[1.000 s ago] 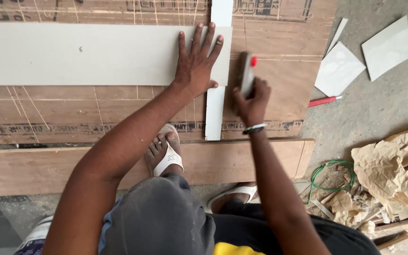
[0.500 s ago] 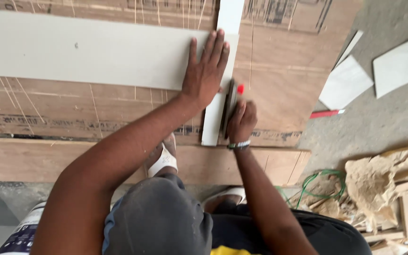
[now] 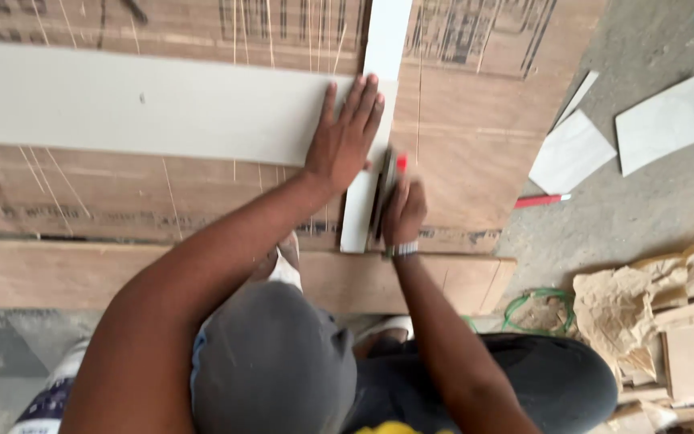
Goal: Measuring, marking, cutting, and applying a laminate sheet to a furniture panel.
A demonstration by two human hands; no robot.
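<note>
Plywood [image 3: 122,201] lay under long tile [image 3: 122,100]. Left hand [image 3: 345,137] pressed flat, fingers spread, on tile's right end. Right hand [image 3: 402,210] gripped cutter [image 3: 387,181] beside upright strip [image 3: 375,120].

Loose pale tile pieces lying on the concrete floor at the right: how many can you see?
3. A narrow sliver farthest up, a larger piece just below and touching it, and a square-ish piece apart to the right. The paper scraps lower down could hide more.

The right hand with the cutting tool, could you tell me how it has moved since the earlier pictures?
The right hand brought the red-tipped tool down from mid-air against the narrow white strip. The left hand stayed flat on the long grey tile.
</note>
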